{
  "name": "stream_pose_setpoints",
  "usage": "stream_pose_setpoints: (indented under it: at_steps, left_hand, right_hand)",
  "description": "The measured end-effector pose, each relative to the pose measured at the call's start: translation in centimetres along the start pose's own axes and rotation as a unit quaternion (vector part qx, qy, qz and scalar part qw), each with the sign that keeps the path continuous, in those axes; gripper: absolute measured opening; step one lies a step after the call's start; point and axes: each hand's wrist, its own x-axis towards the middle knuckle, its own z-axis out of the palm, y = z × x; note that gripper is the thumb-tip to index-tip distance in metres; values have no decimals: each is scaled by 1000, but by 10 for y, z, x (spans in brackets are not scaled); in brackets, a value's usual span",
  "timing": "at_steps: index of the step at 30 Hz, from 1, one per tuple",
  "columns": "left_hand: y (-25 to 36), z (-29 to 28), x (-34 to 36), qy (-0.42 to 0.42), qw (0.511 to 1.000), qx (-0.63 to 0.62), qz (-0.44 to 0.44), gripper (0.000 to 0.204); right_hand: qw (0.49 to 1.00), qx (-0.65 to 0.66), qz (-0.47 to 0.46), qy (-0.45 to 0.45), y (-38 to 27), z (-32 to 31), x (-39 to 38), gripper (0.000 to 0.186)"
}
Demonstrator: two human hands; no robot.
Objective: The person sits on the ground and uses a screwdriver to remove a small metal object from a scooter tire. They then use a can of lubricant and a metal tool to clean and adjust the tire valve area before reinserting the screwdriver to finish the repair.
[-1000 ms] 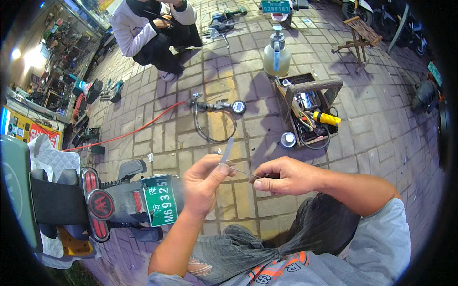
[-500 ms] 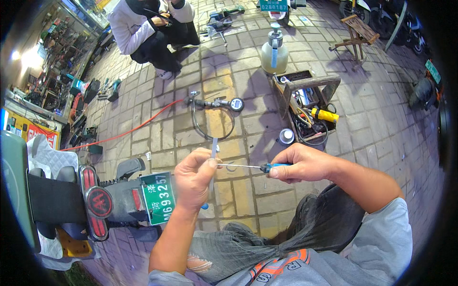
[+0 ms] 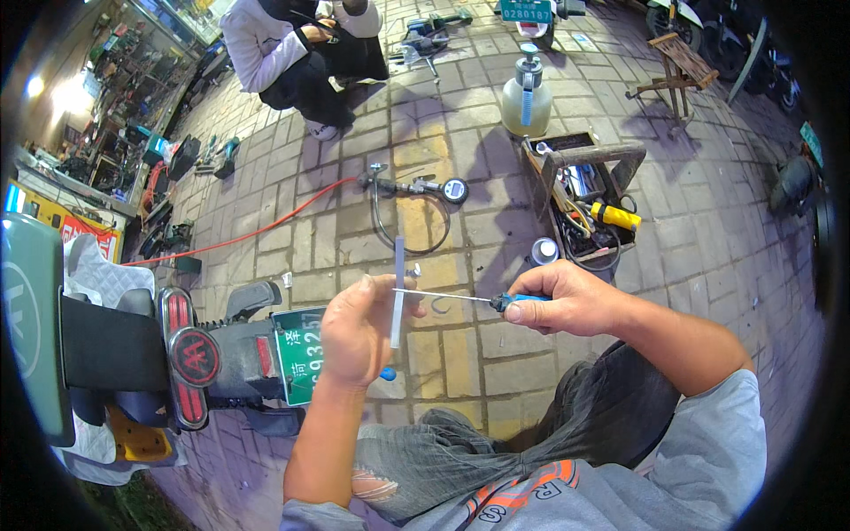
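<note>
My right hand [image 3: 560, 299] grips a slim tool by its blue handle [image 3: 522, 303]. Its thin metal shaft [image 3: 447, 295] points left, toward my left hand [image 3: 354, 329]. A flat, pale grey strip [image 3: 397, 305] stands roughly upright at the shaft's tip, crossing it; whether the tip passes through it I cannot tell. The left thumb is lifted away from the strip, and the left fingers reach behind it, partly hidden. Just beyond the left wrist shows a small blue rounded object [image 3: 387, 373].
Left stands a scooter's rear with a green plate [image 3: 297, 356]. Ahead, a hose with a round gauge [image 3: 454, 190] lies on the paving. A wooden toolbox [image 3: 591, 157], a white-topped can [image 3: 544, 250] and a pump sprayer [image 3: 526, 97] stand right. Another person [image 3: 297, 57] crouches ahead.
The left thumb has come off the strip and the left hand has opened. The strip stays at the shaft's tip. The whole view has shifted slightly.
</note>
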Motion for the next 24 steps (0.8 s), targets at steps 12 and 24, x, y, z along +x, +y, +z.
stream_pose_setpoints:
  at_steps: [12, 24]
  left_hand:
    - [-10, 4, 3, 6, 996, 56, 71, 15]
    - [-43, 5, 54, 2, 999, 43, 4, 13]
  right_hand:
    - [989, 133, 29, -54, 2, -3, 2, 31]
    - [987, 143, 67, -18, 25, -32, 2, 39]
